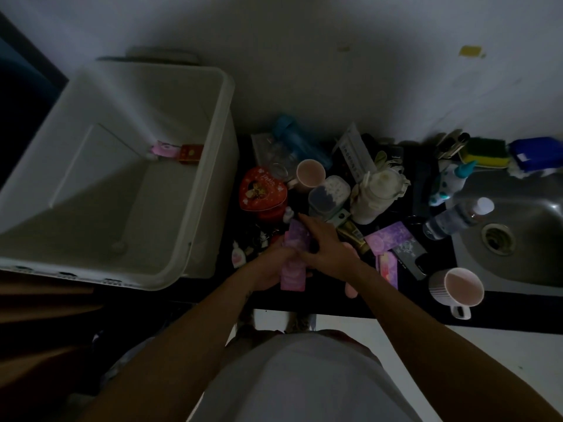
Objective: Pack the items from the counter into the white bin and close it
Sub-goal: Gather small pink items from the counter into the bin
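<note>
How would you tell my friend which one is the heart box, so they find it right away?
Start at the big white bin on the left. Just past its right wall, on the dark counter, sits the heart-shaped tin, next to a pink-lined cup. It is the only red, heart-shaped thing there.

Right of the white bin (213,166), the pink box (294,274) hides the fingers of my left hand (272,263), which holds it. My right hand (329,242) lies across the box, gripping or only resting, I cannot tell. The bin's left side runs off the picture. Behind the bin a lid (164,54) is mostly hidden. The small things (243,251) by its near right corner are too dark to name.
</note>
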Motion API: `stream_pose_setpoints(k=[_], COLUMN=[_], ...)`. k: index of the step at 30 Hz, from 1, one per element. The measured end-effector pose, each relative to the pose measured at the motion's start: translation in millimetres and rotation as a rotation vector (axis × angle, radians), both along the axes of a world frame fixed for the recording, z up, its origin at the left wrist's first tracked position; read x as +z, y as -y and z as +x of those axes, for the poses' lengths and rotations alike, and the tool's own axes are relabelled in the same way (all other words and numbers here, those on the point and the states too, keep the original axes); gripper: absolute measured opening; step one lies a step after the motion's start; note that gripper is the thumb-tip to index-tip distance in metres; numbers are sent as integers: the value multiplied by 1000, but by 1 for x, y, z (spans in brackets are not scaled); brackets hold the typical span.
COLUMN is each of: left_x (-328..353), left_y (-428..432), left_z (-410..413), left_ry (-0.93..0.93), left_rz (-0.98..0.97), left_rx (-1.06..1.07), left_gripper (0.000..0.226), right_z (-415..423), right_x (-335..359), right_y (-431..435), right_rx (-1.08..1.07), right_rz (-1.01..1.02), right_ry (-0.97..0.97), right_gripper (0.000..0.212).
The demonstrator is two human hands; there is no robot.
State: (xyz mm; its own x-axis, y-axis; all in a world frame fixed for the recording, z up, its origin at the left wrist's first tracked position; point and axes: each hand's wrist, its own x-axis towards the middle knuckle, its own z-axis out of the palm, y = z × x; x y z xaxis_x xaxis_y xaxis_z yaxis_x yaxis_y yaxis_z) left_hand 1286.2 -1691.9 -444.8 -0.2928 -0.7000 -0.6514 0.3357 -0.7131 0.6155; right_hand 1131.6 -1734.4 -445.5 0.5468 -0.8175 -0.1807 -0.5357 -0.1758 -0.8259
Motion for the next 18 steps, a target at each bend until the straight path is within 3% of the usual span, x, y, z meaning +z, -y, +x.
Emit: stream_pose_setpoints(k=[7, 13, 18], left_x=[0, 9, 11], left_y=[4, 3, 1], left_z=[5, 4, 4], left_ry=[28, -34, -44], left_rz=[71, 11, 4], left_rx=[-8, -27, 17], left_gripper=[38, 49, 59], right_z=[-8, -4, -1], right_x=[-9, -12, -8], right_y=[-7, -12, -15], right_rx=[255, 323, 315], right_rz=[-201, -217, -311], right_ry=[-330, -410, -401], right_gripper=[144, 152, 143])
